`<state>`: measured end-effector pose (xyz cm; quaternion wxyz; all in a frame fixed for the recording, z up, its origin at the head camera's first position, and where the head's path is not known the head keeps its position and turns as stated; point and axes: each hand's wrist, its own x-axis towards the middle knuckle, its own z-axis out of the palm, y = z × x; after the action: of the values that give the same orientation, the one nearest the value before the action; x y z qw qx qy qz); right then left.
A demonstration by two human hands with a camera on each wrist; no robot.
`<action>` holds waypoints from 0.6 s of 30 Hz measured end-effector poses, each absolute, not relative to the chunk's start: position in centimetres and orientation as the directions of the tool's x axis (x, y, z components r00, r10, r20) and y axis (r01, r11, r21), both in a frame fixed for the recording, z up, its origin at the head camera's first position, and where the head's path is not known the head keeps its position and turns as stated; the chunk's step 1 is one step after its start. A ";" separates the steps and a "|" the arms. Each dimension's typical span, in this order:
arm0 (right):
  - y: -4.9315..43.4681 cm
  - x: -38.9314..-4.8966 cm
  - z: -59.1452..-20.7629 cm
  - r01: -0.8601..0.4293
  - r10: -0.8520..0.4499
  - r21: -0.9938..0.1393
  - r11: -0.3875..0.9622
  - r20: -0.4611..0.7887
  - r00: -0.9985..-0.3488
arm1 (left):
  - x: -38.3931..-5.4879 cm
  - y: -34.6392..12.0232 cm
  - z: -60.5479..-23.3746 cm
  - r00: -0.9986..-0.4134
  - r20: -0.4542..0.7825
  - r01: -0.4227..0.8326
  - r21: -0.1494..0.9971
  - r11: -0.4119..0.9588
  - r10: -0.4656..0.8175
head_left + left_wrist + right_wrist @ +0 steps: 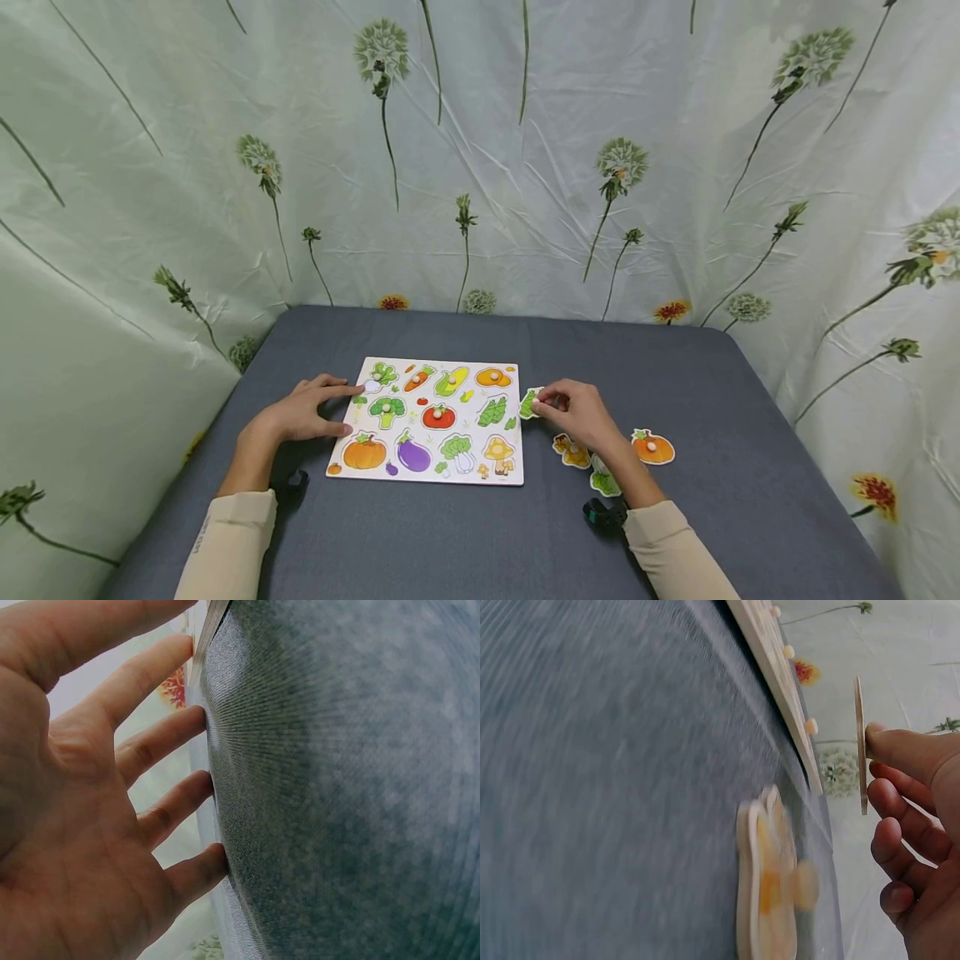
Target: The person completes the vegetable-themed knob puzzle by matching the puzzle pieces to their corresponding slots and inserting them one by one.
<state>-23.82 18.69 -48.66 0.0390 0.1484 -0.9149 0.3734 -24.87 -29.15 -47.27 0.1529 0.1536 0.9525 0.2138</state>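
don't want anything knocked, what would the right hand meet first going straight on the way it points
Likely the right edge of the puzzle board, led by the green piece pinched in the right hand. The piece looks raised, so it may pass over that edge; depth is unclear.

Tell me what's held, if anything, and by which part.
The right hand pinches a green puzzle piece on its face, probably by a hidden knob; the left hand only touches the board.

Only tiny, illegible lettering (pixel 201 534) on the left sleeve (pixel 238 542).
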 end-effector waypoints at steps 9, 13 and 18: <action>16.8 -24.1 -48.7 -0.298 -0.252 -0.699 0.650 0.172 -0.952 | -24.9 -29.2 -47.4 -0.906 -0.220 0.234 0.453 0.860 0.362; 15.9 -24.1 -48.7 -0.284 -0.242 -0.711 0.643 0.163 -0.956 | -24.8 -29.3 -47.4 -0.906 -0.223 0.231 0.449 0.863 0.359; 14.9 -24.4 -48.8 -0.284 -0.248 -0.715 0.639 0.158 -0.956 | -24.7 -29.2 -47.2 -0.907 -0.225 0.230 0.446 0.865 0.357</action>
<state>-24.38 14.85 -48.80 0.0224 0.1468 -0.9050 0.3987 -24.70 -29.25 -47.19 0.1517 0.1541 0.9536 0.2094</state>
